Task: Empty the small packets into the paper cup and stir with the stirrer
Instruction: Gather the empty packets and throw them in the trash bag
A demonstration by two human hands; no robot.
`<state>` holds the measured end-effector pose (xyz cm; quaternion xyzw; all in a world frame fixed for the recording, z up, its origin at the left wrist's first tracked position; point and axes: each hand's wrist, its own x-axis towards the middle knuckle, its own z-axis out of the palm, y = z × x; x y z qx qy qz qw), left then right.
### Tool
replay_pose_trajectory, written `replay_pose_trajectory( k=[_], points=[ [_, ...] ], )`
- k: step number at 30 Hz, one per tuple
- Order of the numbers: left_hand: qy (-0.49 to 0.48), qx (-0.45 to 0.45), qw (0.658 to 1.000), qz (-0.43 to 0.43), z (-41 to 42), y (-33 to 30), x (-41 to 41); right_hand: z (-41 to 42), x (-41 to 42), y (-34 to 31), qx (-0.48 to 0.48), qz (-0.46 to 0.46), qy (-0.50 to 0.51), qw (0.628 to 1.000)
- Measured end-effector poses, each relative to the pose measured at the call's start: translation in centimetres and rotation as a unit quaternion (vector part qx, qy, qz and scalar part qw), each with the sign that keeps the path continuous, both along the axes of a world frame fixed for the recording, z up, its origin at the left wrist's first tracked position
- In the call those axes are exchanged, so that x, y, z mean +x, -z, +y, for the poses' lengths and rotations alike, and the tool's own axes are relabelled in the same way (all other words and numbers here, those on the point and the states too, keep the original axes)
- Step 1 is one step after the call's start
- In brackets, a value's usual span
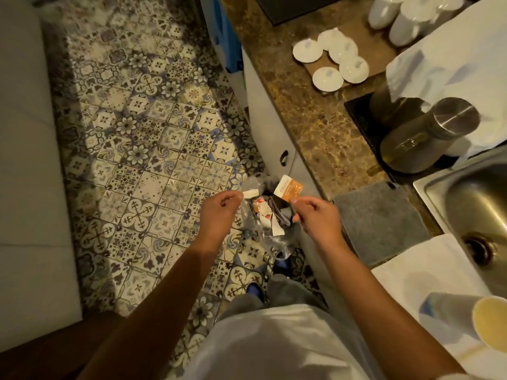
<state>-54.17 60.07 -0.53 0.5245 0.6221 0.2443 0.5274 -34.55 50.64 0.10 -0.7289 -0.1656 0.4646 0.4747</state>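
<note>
Your right hand (315, 218) pinches an orange-and-white packet (288, 188), your left hand (219, 215) a torn white strip (251, 193), fingers clamped on both above a rubbish bag (263, 215). The paper cup (491, 323) stands well right on the surface (301, 105).
</note>
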Motion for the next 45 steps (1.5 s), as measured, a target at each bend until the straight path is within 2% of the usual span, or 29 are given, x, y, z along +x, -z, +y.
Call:
replay_pose_trajectory(
  k=[4,6,10,14,17,21,29,33,37,40,45],
  points=[
    [0.001,-0.002,0.999,0.035,1.7,2.5,1.7,2.3,0.8,2.9,-0.039,0.035,0.008,0.999],
    [-0.005,0.006,0.998,0.055,2.5,4.1,2.1,3.3,1.0,4.5,-0.065,0.028,-0.004,0.997],
    [0.005,-0.052,0.994,0.101,4.8,8.1,3.0,4.9,1.0,8.3,-0.122,0.015,-0.006,0.992],
    [0.026,-0.057,0.987,0.150,7.3,13.0,3.7,7.0,0.4,12.4,-0.162,0.006,-0.009,0.987],
    [0.042,-0.113,0.979,0.165,9.1,17.2,4.2,8.3,-0.2,16.1,-0.194,0.024,0.018,0.981],
    [0.094,-0.124,0.964,0.216,12.4,21.8,5.0,10.3,-1.6,21.6,-0.249,0.022,0.056,0.967],
    [0.136,-0.150,0.954,0.219,16.0,31.1,4.9,13.2,-2.1,32.1,-0.357,0.022,0.091,0.929],
    [0.143,-0.138,0.948,0.247,16.7,36.0,5.3,13.5,-1.5,36.5,-0.380,0.028,0.066,0.922],
    [0.164,-0.149,0.932,0.286,16.1,41.5,6.0,13.7,-1.1,40.5,-0.415,-0.012,-0.009,0.910],
    [0.149,-0.163,0.934,0.281,15.4,44.9,6.6,13.9,-1.0,42.9,-0.414,-0.028,-0.064,0.908],
    [0.194,-0.168,0.920,0.296,14.8,48.2,7.5,15.3,-1.1,46.3,-0.420,-0.096,-0.124,0.894]
  ],
)
